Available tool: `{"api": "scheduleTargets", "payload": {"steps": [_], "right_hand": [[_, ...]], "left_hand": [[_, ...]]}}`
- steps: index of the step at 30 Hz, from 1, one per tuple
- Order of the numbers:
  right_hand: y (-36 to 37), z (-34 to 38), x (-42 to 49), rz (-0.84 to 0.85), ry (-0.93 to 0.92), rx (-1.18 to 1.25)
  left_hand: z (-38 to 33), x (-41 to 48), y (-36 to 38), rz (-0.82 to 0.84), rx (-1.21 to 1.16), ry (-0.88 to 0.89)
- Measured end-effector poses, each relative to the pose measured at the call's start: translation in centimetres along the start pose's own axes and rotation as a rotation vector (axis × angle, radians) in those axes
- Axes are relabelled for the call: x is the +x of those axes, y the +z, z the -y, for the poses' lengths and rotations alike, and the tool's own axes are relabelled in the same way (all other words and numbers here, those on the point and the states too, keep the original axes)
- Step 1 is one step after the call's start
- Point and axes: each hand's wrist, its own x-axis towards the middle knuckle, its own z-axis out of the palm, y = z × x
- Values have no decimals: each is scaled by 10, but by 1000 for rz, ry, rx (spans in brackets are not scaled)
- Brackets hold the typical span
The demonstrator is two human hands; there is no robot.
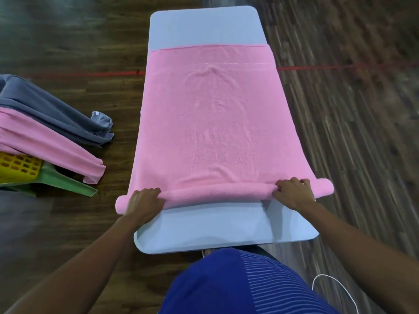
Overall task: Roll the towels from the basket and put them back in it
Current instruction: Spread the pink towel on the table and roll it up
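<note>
Hands (145, 201) (292, 192) over pink towel roll (217, 193)

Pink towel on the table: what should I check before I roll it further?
1. Left hand holds the roll near its left end: ok.
2. Right hand holds it near its right end: ok.
3. Roll straight across the table: ok.
4. Pink towel flat ahead: not ok, small wrinkles near the far end.
5. Roll ends on the table: not ok, both stick out past its edges.
6. Roll tight inside: cannot tell.
</note>
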Motion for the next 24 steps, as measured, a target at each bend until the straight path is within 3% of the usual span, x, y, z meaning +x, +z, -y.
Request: {"api": "scheduleTargets", "payload": {"steps": [2,6,7,13,19,24], "right_hand": [[5,-1,-2,1,32,75],[28,-1,-6,-416,-7,166],[31,-1,-7,-448,-43,214],[56,0,-22,-335,-146,166],[38,6,-14,-364,-61,149],[11,10,-12,-123,-40,49]], "left_hand": [[3,3,-2,67,-25,-49],[9,4,6,-255,1,-18],[5,2,8,-323,-40,-9],[-8,-20,33,-270,-35,86],[-5,-14,23,-233,-53,51],[-2,-12,7,-102,-100,37]]}}
